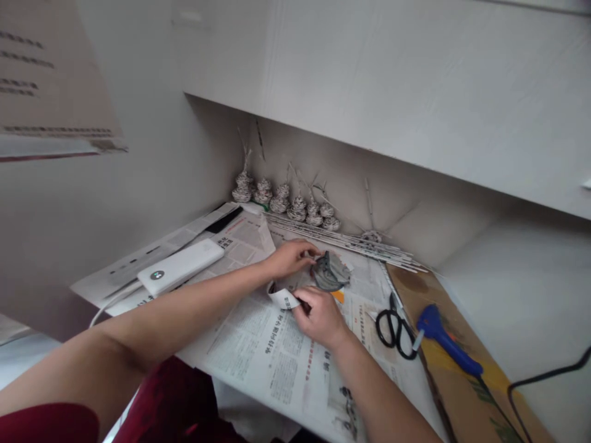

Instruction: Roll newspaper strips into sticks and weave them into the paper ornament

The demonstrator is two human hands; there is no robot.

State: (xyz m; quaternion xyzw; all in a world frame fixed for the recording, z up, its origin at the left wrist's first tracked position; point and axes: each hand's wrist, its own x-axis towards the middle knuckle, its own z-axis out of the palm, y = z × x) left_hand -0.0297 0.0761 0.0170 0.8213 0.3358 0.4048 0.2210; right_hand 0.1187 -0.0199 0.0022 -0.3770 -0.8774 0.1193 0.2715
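Observation:
My right hand (319, 315) is closed on a curled strip of printed paper (282, 299), which loops out to the left of its fingers. My left hand (295, 258) reaches in just beyond it, its fingers bent and a gap showing between thumb and forefinger. Those fingertips are at the left edge of a small grey, crumpled-looking piece (333, 272); whether they touch it I cannot tell. Both hands are over newspaper sheets (249, 344) covering the table. A bit of orange (338, 296) shows beside the grey piece.
Black-handled scissors (396, 329) and a blue glue gun (446, 338) lie at right, the latter on cardboard (415, 289). Thin paper rods (351, 240) lie before several woven gourd shapes (298, 209) along the wall. A white power bank (181, 266) is at left. An overhanging panel (369, 92) hangs above.

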